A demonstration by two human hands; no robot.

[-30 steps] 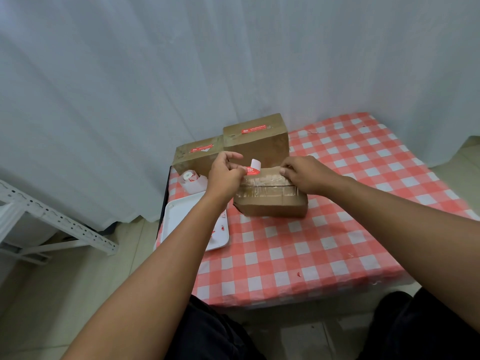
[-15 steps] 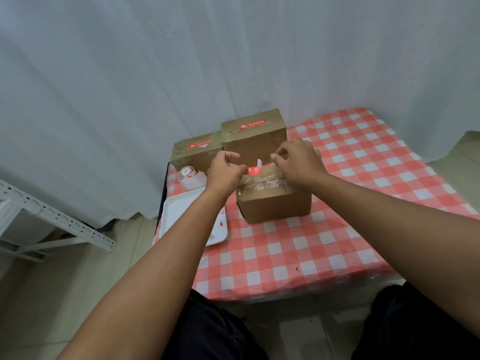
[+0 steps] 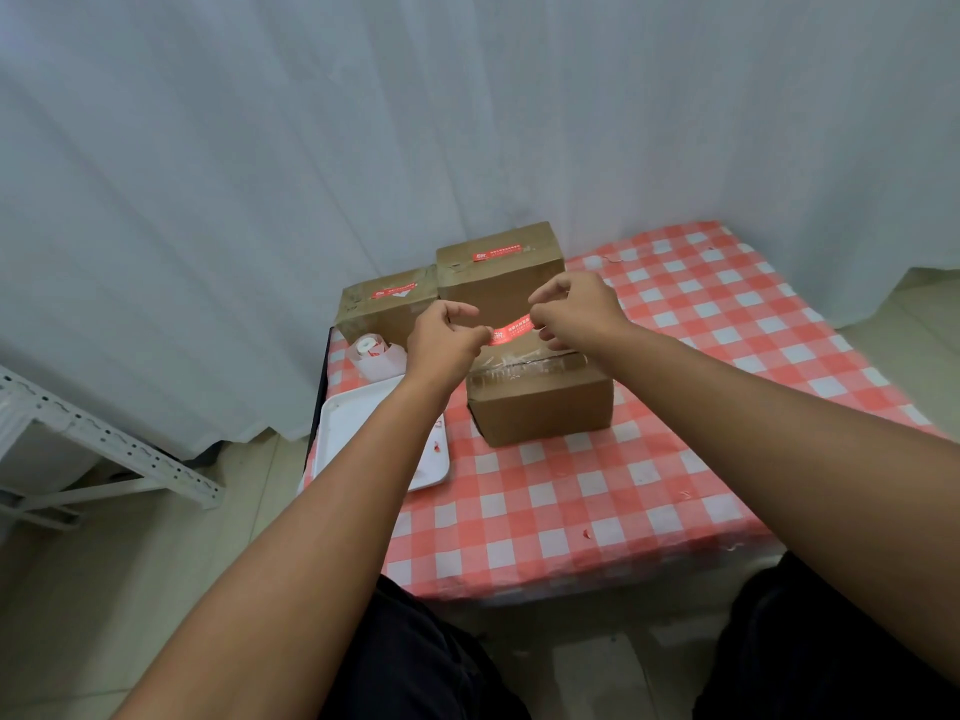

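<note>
A red sticker (image 3: 511,328) hangs in the air, stretched out flat between two hands. It is a long thin strip with small white writing on it. The writing is too small to read. The left hand (image 3: 447,337) pinches the left end of the sticker with its thumb and finger. The right hand (image 3: 576,306) pinches the right end the same way, and its other fingers are curled.

The sticker is just above a brown box (image 3: 540,407). It does not touch the box. The top of this box has shiny clear tape on it. The box sits on the tabletop (image 3: 571,501), which has a red and white checked cloth.

Behind the hands stand two more brown boxes, side by side and touching. The tall box (image 3: 501,280) has a red sticker on top. The low box (image 3: 384,309) to its left has one too.

A small sticker roll (image 3: 371,350) stands near the low box, close to the tabletop's left edge. In front of the roll lies a white tray (image 3: 353,433) with a few red bits on it. The left arm passes over the tray.

A white curtain (image 3: 363,122) hangs behind everything. A white metal rack (image 3: 104,444) stands on the floor to the left.
</note>
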